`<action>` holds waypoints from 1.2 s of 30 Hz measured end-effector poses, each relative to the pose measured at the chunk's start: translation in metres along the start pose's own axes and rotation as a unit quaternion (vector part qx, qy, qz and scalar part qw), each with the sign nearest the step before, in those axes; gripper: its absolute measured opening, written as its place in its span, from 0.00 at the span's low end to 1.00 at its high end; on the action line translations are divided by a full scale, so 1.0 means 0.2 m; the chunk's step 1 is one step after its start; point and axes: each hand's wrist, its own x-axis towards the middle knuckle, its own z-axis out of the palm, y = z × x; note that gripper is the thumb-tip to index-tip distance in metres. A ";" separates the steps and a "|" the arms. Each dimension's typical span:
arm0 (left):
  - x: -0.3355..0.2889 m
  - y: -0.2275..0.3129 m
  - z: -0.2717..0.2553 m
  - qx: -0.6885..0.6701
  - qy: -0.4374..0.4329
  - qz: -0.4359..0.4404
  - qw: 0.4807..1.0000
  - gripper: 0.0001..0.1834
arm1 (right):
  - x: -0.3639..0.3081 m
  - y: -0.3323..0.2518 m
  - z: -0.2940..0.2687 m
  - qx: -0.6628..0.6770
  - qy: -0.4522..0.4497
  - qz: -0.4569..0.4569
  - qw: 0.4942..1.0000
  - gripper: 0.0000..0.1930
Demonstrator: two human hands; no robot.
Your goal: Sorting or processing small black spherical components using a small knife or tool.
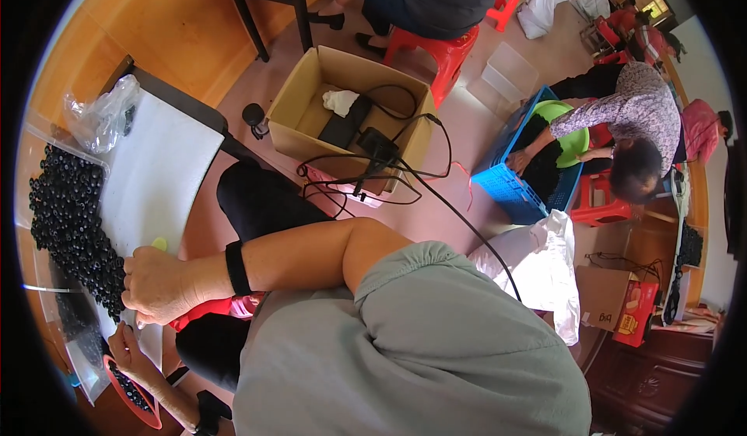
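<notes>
Small glossy black bead-like pieces [70, 203] lie heaped along the left side of a white work surface [159, 164]. My right hand [159, 284], with a black band on its wrist, rests at the heap's near edge, fingers curled. Just below it, my left hand [131, 352] has its fingers drawn together beside the lowest pieces. Whatever either hand holds is too small or hidden to make out. A small yellow-green round thing [159, 244] shows behind my right hand. Under my left hand sits an orange-red bowl [148, 416] with more black pieces.
A clear plastic bag [105, 113] lies at the surface's far end. An open cardboard box [292, 98] holds a black adapter and cables. Another person leans over a blue crate [498, 183] of black pieces with a green basin [572, 129]. Someone sits on a red stool [447, 55].
</notes>
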 end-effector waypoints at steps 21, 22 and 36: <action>-0.05 0.13 -0.02 0.115 -0.016 0.132 0.984 0.11 | 0.00 0.02 -0.01 0.016 0.015 -0.020 1.000 0.15; -0.05 0.14 -0.03 0.119 -0.012 0.128 0.985 0.11 | 0.00 0.02 -0.02 0.020 0.021 -0.024 0.999 0.15; -0.06 0.43 0.05 -0.522 0.068 -0.123 0.841 0.13 | 0.01 -0.03 -0.22 0.040 -0.008 -0.039 0.998 0.15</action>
